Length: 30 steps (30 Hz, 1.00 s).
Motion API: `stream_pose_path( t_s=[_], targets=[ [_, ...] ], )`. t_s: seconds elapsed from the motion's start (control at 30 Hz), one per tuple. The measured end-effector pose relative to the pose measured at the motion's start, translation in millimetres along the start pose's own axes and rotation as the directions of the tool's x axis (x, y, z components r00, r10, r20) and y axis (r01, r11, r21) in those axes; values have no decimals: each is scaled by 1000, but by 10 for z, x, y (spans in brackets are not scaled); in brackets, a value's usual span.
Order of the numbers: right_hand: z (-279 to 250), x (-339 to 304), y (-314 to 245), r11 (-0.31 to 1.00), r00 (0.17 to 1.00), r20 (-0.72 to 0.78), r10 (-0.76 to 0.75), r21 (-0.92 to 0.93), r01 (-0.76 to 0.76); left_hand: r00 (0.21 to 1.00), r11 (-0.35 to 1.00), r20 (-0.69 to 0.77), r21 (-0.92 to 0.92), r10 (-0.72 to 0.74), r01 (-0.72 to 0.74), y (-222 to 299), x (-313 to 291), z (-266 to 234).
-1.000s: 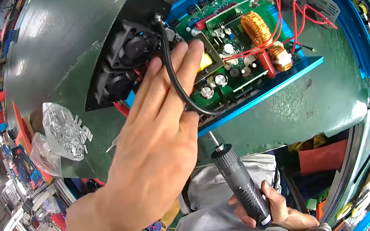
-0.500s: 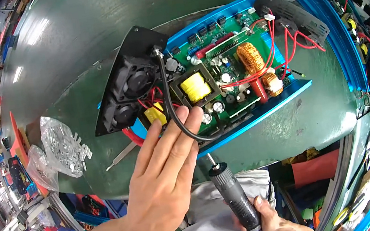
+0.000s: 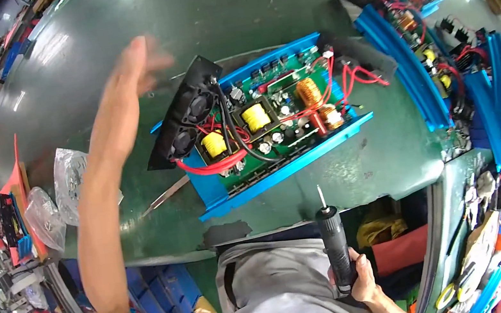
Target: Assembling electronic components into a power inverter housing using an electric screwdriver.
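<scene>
My right hand (image 3: 362, 277) is wrapped round the lower end of a black electric screwdriver (image 3: 335, 244), its bit pointing up beside the bench edge, apart from the work. My left hand (image 3: 137, 70) is stretched over the bench, left of and beyond the unit; its fingers are smeared by motion. In front of me lies an open blue metal housing (image 3: 302, 156) with a green circuit board (image 3: 280, 97), yellow-wound transformers (image 3: 256, 117), a copper coil (image 3: 309, 92) and red wires. A black end panel with two fans (image 3: 189, 117) leans at its left end, crossed by a black cable.
Clear plastic bags (image 3: 69, 177) lie at the left, partly behind my forearm. A slim metal tool (image 3: 165, 195) rests by the housing's left end. More blue housings (image 3: 402, 66) with boards stand along the right. The green bench (image 3: 165, 234) ends close to my body.
My left hand has left the board's front side and swung far to the left. The screwdriver has moved away from the housing's near edge. The view has shifted, and the fan panel sits differently.
</scene>
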State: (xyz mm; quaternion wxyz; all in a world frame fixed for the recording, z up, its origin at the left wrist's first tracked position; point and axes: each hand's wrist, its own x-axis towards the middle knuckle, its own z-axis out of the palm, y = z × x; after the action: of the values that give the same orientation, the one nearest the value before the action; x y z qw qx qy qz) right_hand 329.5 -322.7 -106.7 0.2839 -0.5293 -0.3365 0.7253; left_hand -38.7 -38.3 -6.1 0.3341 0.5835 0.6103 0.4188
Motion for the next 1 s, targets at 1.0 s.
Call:
stream_pose_path(
  t_s=[1.0],
  targets=[
    [-674,210,-1317,396,694,-259,-672,-917,41,495,633,796,589,-348,-503,481,878,645]
  ],
)
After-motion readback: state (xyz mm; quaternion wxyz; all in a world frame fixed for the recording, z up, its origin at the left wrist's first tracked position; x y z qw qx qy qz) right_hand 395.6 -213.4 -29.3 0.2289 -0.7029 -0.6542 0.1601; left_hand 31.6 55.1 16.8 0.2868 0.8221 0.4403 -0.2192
